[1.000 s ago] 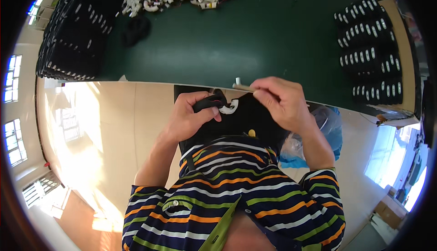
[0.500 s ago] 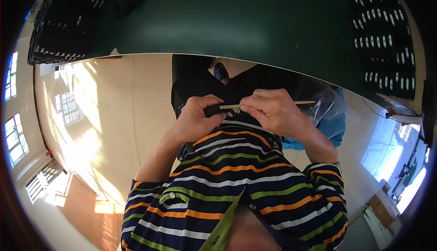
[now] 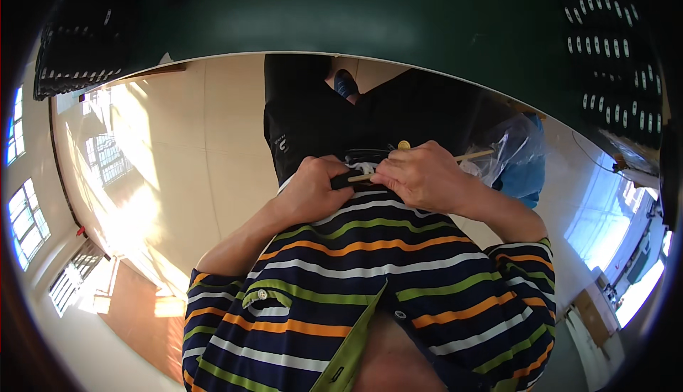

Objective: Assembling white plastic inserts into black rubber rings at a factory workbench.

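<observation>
My left hand [image 3: 315,191] is closed around a small black piece [image 3: 344,180], mostly hidden by the fingers, in front of my striped shirt. A thin pale wooden stick [image 3: 474,155] is pinched in my right hand [image 3: 428,178]. One end of the stick meets the black piece beside my left fingertips; whether it goes inside cannot be made out. The other end sticks out past the back of my right hand. Just above my right knuckles shows a small round yellow thing [image 3: 404,145], and I cannot tell what it belongs to.
A dark green table [image 3: 341,22] lies ahead of my lap. Rows of black pieces with white tags are stacked at its right [image 3: 605,47] and more black stacks [image 3: 78,36] at its left. A clear plastic bag [image 3: 506,146] with something blue is right of my leg.
Both hands have come slightly nearer my belly. Less of the stick and black piece shows between them, and the yellow round thing has come into sight. The table edge sits higher in view.
</observation>
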{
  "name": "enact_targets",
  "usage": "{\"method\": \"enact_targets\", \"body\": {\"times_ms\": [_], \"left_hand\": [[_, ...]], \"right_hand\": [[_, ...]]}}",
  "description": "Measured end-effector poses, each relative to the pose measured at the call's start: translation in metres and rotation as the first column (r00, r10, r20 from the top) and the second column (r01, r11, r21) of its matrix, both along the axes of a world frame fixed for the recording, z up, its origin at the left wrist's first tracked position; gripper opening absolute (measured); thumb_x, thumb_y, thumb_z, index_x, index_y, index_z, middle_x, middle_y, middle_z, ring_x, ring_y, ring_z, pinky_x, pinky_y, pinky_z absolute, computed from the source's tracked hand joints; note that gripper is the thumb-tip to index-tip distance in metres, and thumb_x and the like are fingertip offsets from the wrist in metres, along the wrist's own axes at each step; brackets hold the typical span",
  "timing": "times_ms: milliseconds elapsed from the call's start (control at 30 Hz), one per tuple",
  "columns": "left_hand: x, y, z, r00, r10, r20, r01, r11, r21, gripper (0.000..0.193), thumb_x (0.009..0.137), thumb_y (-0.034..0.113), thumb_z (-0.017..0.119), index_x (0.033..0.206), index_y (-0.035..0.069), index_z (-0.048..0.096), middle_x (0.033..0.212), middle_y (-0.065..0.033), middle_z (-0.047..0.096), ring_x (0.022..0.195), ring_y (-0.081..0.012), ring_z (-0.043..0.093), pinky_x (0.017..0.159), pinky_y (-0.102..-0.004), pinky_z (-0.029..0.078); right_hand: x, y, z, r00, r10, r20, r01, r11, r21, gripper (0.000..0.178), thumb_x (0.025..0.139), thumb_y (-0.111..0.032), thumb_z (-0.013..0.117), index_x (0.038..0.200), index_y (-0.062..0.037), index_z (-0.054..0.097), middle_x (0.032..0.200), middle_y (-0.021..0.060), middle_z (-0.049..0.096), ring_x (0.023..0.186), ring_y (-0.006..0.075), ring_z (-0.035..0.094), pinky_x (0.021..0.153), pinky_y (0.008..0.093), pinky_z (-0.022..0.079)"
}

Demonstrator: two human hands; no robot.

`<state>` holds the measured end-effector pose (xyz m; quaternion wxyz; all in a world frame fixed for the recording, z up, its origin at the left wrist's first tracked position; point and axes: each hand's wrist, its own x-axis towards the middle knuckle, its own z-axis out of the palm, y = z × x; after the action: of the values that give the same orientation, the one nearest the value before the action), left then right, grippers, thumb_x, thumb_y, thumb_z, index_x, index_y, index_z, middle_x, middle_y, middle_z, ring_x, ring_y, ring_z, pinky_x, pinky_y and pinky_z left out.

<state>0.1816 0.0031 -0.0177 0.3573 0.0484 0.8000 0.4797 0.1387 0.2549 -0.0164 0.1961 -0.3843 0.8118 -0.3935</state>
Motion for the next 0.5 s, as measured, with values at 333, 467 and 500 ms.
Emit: {"method": "enact_targets", "body": {"times_ms": [333, 467, 500], "left_hand": [[0.012, -0.005, -0.015, 0.967, -0.131, -0.217, 0.139, 0.99, 0.021, 0.019, 0.073, 0.007, 0.078, 0.085, -0.007, 0.072, 0.092, -0.025, 0.07, 0.095, -0.0419, 0.068, 0.086, -0.0448, 0.057], [0.017, -0.004, -0.018, 0.968, -0.116, -0.222, 0.125, 0.992, 0.027, 0.021, 0.072, 0.003, 0.079, 0.088, -0.008, 0.071, 0.094, -0.0263, 0.07, 0.095, -0.0426, 0.068, 0.086, -0.043, 0.057], [0.017, -0.004, -0.019, 0.968, -0.11, -0.225, 0.119, 0.993, 0.027, 0.021, 0.072, 0.004, 0.08, 0.087, -0.008, 0.071, 0.094, -0.0264, 0.07, 0.095, -0.0425, 0.068, 0.086, -0.0431, 0.057]], "right_hand": [[0.017, -0.006, -0.004, 0.998, 0.051, 0.034, -0.052, 0.998, 0.017, 0.022, 0.097, -0.023, 0.07, 0.083, -0.0067, 0.067, 0.07, 0.0082, 0.063, 0.062, 0.0276, 0.066, 0.054, 0.0391, 0.052], [0.015, -0.009, 0.004, 0.99, 0.11, 0.085, -0.116, 0.991, 0.068, 0.026, 0.101, -0.025, 0.063, 0.089, -0.0038, 0.072, 0.075, 0.0105, 0.069, 0.067, 0.0286, 0.071, 0.06, 0.0393, 0.057], [0.018, -0.01, 0.006, 0.993, 0.107, 0.058, -0.111, 0.991, 0.075, 0.026, 0.101, -0.025, 0.063, 0.089, -0.0036, 0.072, 0.076, 0.0105, 0.069, 0.067, 0.0284, 0.071, 0.061, 0.039, 0.057]]}}
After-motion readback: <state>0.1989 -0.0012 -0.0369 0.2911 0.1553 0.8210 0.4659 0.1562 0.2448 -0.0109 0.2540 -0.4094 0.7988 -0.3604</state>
